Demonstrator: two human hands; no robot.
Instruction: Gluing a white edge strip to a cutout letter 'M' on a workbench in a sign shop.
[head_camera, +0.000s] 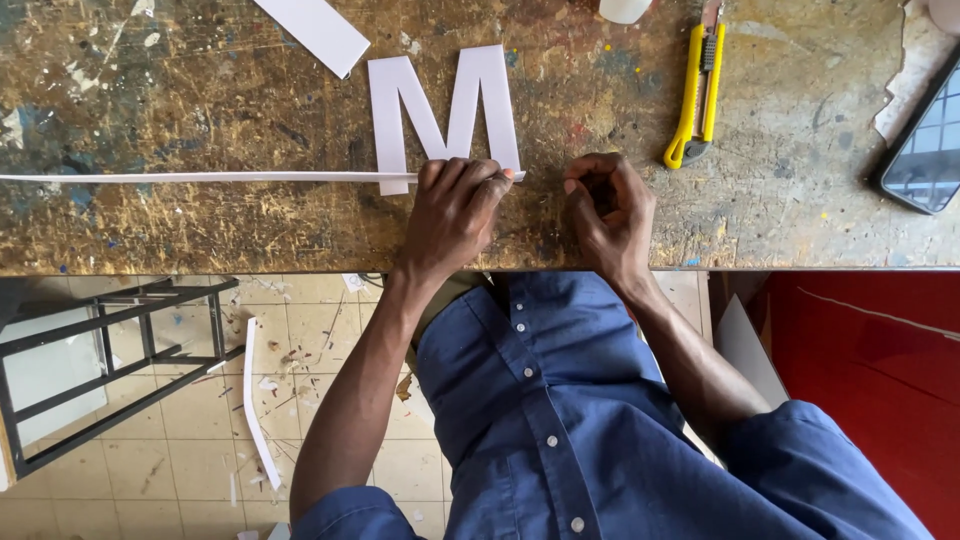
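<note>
A white cut-out letter shape lies flat on the worn, paint-stained wooden workbench. A long thin white strip runs from the far left edge across the bench to the letter's lower edge. My left hand pinches the right end of this strip against the bottom of the letter. My right hand rests just to the right on the bench, fingers curled in, with nothing visible in it.
A yellow utility knife lies at the upper right. A dark phone sits at the right edge. A white card piece lies at the top. Below the bench edge are a black metal frame and paper scraps on the tiled floor.
</note>
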